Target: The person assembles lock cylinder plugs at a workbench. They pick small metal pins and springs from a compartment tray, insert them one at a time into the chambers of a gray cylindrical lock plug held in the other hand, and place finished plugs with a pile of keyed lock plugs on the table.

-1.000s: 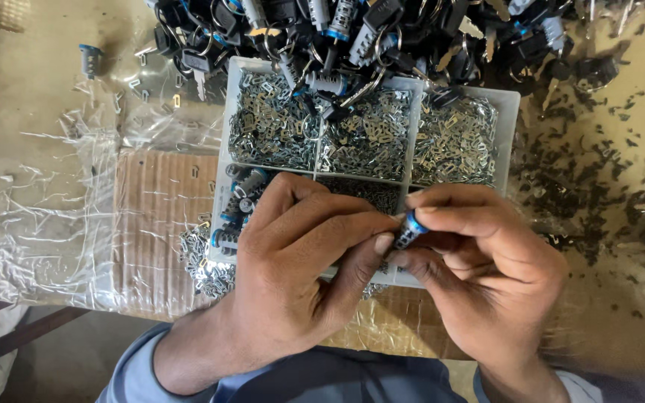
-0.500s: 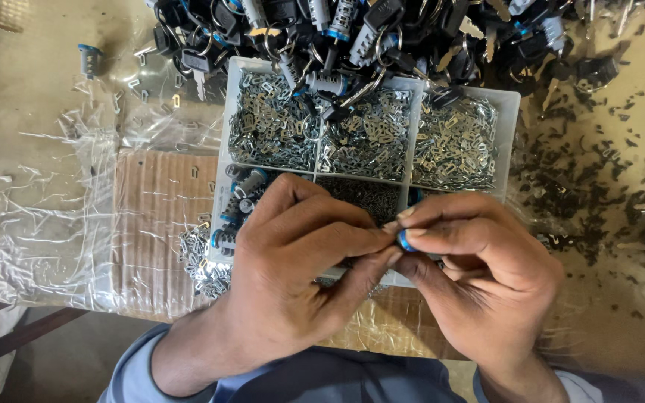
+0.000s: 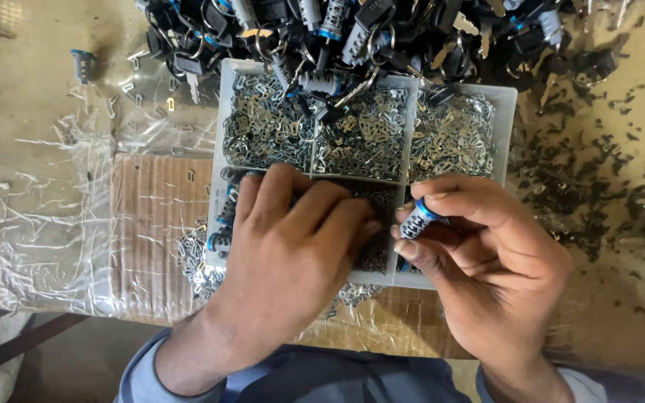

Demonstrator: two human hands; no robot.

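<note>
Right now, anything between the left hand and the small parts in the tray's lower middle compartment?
Nothing visible. The left hand lies palm down over the white plastic divided tray, fingers reaching into the compartment of small dark metal pieces. The right hand holds a small blue-ringed metal cylinder just beside it, not in the path.

I see my right hand (image 3: pixel 487 269) pinching a small lock cylinder (image 3: pixel 417 220) with a blue ring, while my left hand (image 3: pixel 293 254) rests with its fingers in the white compartment tray (image 3: pixel 508 112) of small metal pieces (image 3: pixel 263 130).
</note>
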